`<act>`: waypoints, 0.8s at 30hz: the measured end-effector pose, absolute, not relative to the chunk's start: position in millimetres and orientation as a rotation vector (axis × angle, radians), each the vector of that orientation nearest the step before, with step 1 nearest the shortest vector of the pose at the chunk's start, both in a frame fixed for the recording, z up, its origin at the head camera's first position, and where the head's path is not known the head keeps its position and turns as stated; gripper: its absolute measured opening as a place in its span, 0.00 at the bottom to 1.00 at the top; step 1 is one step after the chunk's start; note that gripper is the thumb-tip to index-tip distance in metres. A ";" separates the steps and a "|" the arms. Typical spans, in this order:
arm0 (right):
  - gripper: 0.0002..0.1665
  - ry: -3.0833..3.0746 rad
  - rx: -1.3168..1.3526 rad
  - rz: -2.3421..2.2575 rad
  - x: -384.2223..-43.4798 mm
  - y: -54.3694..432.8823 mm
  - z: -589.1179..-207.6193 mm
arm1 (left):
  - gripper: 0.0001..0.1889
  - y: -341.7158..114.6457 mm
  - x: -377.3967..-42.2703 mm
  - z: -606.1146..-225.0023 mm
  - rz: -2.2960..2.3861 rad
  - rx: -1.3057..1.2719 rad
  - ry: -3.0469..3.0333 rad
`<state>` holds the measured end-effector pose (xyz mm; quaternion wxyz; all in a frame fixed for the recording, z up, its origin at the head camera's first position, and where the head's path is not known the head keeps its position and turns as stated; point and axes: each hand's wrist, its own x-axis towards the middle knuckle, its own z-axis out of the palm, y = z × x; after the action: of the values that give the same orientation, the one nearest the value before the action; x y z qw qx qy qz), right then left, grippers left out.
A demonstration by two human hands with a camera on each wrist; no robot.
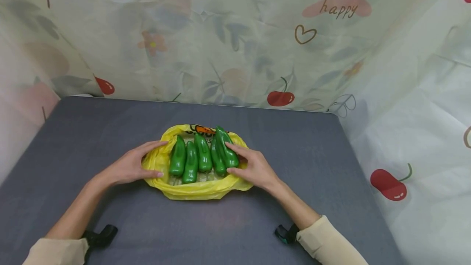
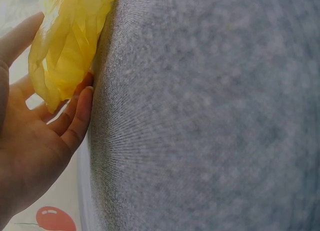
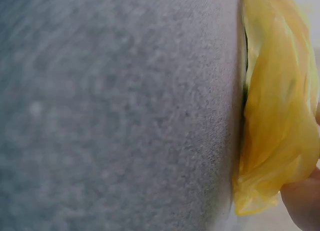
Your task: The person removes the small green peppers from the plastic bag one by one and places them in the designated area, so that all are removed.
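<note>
A yellow plastic bag [image 1: 200,192] lies with its mouth spread wide, dark and orange print at its far rim. Inside, several glossy green peppers [image 1: 190,162] lie side by side. My left hand [image 1: 128,166] reaches around the bag's left end, thumb and forefinger spread along the rim. In the left wrist view, loosely bent fingers [image 2: 80,118] cup the crinkled end of the bag [image 2: 70,46]. My right hand [image 1: 257,169] rests at the right end, its fingertips at the rightmost pepper [image 1: 226,148]. In the right wrist view, the bag [image 3: 280,106] hides most of that hand.
The bag sits on a dark grey table [image 1: 206,232]. Behind it hangs a pale printed curtain [image 1: 228,52] with cherries and leaves, and a similar sheet [image 1: 434,134] covers the right side. Both wrists wear black straps [image 1: 101,236].
</note>
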<state>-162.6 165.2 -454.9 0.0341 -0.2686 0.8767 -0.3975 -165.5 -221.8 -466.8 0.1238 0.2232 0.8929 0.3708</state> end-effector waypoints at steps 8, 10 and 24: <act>0.44 2.568 -0.656 -1.478 -170.9 162.9 -452.7 | 0.47 -222.9 -165.9 -468.2 1.089 0.659 2.597; 0.44 2.556 -0.620 -1.528 -172.7 163.2 -452.5 | 0.47 -222.7 -165.4 -468.3 1.092 0.659 2.594; 0.44 2.573 -0.429 -1.747 -179.9 165.4 -439.5 | 0.48 -222.6 -163.4 -466.0 1.060 0.637 2.606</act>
<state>-179.9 165.4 -439.5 0.0010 -0.1365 0.8196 -0.5565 -163.4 -222.6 -466.0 0.1282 0.2189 0.8960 0.3646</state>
